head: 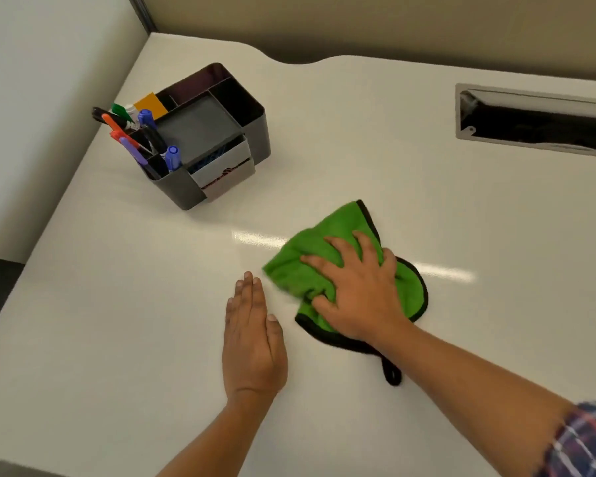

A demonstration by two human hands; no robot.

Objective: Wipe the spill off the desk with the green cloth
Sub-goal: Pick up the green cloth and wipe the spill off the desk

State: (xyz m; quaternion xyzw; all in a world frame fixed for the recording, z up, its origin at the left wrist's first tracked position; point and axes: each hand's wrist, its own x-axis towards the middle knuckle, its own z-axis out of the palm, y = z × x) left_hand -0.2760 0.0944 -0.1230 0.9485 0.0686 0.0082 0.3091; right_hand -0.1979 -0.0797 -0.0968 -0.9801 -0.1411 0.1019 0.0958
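A green cloth [307,259] with a black hem and a black hanging loop lies bunched on the white desk [117,304], right of centre. My right hand [358,290] presses down on it, fingers spread and curled into the fabric. My left hand [252,335] lies flat on the desk just left of the cloth, fingers together, holding nothing. I cannot make out any spill on the glossy surface; only ceiling light glare shows beside the cloth.
A dark grey desk organiser [203,142] with several markers stands at the back left. A cable slot [537,122] is cut into the desk at the back right. Partition walls close the left and rear sides.
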